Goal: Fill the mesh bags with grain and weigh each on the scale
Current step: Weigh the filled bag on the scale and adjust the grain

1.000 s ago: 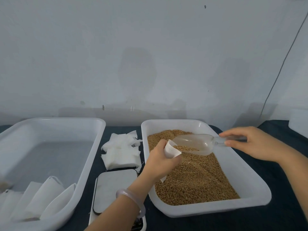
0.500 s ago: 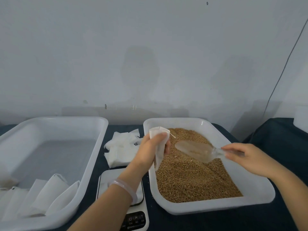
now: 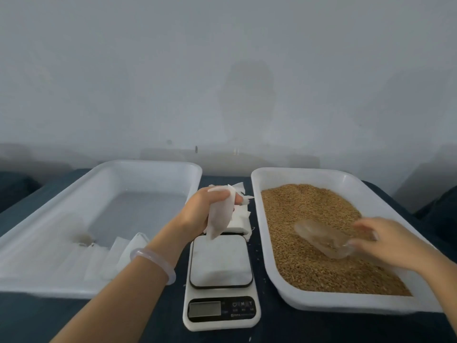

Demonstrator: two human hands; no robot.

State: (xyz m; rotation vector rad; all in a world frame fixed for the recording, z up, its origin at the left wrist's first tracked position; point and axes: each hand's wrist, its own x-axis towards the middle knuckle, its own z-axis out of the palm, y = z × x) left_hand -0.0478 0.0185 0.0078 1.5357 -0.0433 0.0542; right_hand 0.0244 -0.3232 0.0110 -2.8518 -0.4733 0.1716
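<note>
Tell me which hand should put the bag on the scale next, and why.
Left. The left hand grips the bag at the far edge of the scale, so it likely only needs lowering. The right hand is over the grain tray, at the scoop.

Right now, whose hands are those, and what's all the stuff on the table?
They belong to a person wearing a camera on their head, so you see what they see. The left hand grips a small white mesh bag over the far edge of a kitchen scale. The right hand holds a clear scoop down on brown grain in the right tray. The left tray holds more white bags; a pile of bags lies behind the scale.
</note>
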